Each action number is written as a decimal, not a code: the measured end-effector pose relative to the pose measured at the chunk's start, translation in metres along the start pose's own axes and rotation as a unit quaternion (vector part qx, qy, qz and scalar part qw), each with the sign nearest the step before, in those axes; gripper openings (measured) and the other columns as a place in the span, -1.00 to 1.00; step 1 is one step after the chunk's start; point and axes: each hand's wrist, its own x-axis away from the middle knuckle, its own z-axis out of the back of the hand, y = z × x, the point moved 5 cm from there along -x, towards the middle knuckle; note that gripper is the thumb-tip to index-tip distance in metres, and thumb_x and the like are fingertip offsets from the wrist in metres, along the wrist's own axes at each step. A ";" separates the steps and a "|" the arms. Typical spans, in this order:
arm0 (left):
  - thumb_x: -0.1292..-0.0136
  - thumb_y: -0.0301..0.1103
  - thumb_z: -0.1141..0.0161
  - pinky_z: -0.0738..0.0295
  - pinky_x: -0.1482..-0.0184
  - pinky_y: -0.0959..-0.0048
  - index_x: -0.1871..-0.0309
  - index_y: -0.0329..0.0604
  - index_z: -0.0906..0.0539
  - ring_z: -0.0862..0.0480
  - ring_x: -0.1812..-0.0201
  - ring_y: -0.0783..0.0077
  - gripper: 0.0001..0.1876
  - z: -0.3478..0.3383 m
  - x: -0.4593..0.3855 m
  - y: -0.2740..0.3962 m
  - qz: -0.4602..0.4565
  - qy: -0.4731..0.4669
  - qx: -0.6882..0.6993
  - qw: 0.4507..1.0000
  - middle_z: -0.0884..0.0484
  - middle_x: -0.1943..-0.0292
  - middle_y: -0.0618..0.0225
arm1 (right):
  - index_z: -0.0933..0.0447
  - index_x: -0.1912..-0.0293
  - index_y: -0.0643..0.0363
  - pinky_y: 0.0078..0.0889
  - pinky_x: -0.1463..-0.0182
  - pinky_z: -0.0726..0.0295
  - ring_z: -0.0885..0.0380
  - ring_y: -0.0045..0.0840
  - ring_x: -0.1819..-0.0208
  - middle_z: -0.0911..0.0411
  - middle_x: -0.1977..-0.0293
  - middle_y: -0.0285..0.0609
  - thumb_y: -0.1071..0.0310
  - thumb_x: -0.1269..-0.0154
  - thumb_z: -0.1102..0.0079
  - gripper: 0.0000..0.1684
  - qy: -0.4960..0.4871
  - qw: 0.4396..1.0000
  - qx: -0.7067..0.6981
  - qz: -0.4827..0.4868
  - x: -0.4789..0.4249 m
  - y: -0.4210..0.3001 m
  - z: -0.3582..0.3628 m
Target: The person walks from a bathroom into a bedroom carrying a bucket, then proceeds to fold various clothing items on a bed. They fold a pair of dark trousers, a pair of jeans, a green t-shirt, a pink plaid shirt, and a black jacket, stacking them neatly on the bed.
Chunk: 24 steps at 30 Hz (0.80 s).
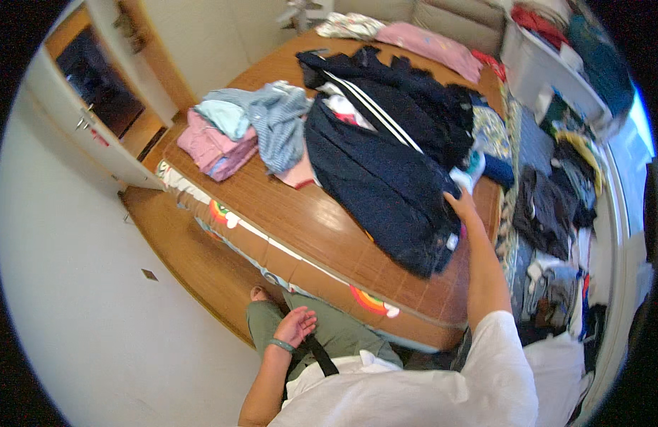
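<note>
My right hand (462, 205) is at the right edge of a dark navy garment (382, 176), its thumb over the fabric and its fingers partly hidden. The garment lies spread across the brown bed mat (329, 213), with a small white tag near its lower end. Just beyond that hand is a white and teal cloth item (469, 172). Black clothing with white stripes (371, 109) lies behind the navy garment. My left hand (295, 326) is held low in front of my body, empty, fingers loosely apart, with a bracelet at the wrist.
Folded pink clothes (216, 141) and a blue-grey striped garment (278, 123) are piled at the left. A pink pillow (430, 48) lies at the far edge. Clothes heaps (547, 208) and a full white bin (553, 69) line the right. A door (88, 123) stands ajar at left.
</note>
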 end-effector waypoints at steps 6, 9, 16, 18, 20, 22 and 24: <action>-0.27 -0.36 -0.06 -0.56 0.18 0.36 0.02 -0.07 -0.40 -0.63 0.20 0.33 -0.77 -0.029 -0.015 0.004 -0.005 -0.002 -0.025 1.000 -0.61 0.16 0.24 | -0.30 -0.14 0.38 -0.23 -0.15 -0.34 -0.38 -0.11 -0.12 -0.36 -0.08 0.22 -0.25 -0.02 -0.13 -0.06 -0.058 0.991 -0.118 -0.026 -0.031 0.062 -0.007; -0.27 -0.36 -0.06 -0.56 0.21 0.41 0.02 -0.09 -0.40 -0.63 0.22 0.34 -0.77 -0.033 -0.016 0.005 -0.017 -0.003 -0.037 0.999 -0.60 0.17 0.24 | -0.46 0.03 0.37 -0.35 0.01 -0.44 -0.53 -0.27 0.11 -0.54 0.17 0.09 -0.08 -0.07 -0.18 -0.31 -0.063 0.996 0.039 -0.057 -0.041 0.067 -0.001; -0.21 -0.34 -0.14 -0.53 0.22 0.51 0.01 -0.19 -0.41 -0.61 0.24 0.45 -0.70 -0.015 -0.037 -0.011 -0.148 0.033 -0.232 0.961 -0.58 0.20 0.29 | -0.52 0.34 0.31 -0.19 0.28 -0.45 -0.52 -0.08 0.41 -0.53 0.46 0.10 0.04 -0.06 -0.21 -0.55 0.014 0.975 0.101 0.195 0.100 -0.103 0.003; -0.20 -0.32 -0.15 -0.52 0.19 0.53 -0.01 -0.20 -0.42 -0.61 0.23 0.45 -0.66 -0.043 -0.034 -0.003 -0.299 -0.012 -0.351 0.887 -0.58 0.21 0.29 | -0.51 0.41 0.29 -0.08 0.25 -0.43 -0.46 0.00 0.36 -0.49 0.49 0.10 0.09 -0.02 -0.25 -0.61 -0.079 0.973 0.135 0.170 0.141 -0.117 -0.011; -0.14 -0.24 -0.22 -0.47 0.04 0.45 -0.10 -0.19 -0.38 -0.57 0.09 0.32 -0.52 -0.074 -0.022 0.000 -0.307 -0.062 -0.443 0.840 -0.54 0.08 0.17 | -0.50 0.40 0.30 -0.09 0.24 -0.40 -0.44 -0.03 0.34 -0.47 0.48 0.08 0.14 -0.05 -0.25 -0.64 -0.064 0.949 0.135 0.276 0.195 -0.162 -0.017; -0.07 -0.15 -0.29 -0.39 -0.09 0.37 -0.17 -0.19 -0.34 -0.50 -0.04 0.20 -0.37 -0.104 -0.010 0.005 -0.328 -0.100 -0.519 0.783 -0.48 -0.03 0.07 | -0.49 0.39 0.31 -0.12 0.22 -0.40 -0.43 -0.06 0.31 -0.47 0.43 0.07 0.17 -0.08 -0.24 -0.66 -0.074 0.957 0.011 0.280 0.234 -0.189 -0.031; 0.03 -0.04 -0.35 -0.29 -0.20 0.31 -0.23 -0.21 -0.29 -0.40 -0.16 0.11 -0.21 -0.128 0.002 0.005 -0.362 -0.126 -0.579 0.719 -0.38 -0.15 -0.01 | -0.48 0.38 0.32 -0.18 0.24 -0.40 -0.43 -0.08 0.35 -0.46 0.40 0.08 0.16 -0.12 -0.22 -0.65 -0.114 0.957 -0.115 0.240 0.260 -0.215 -0.055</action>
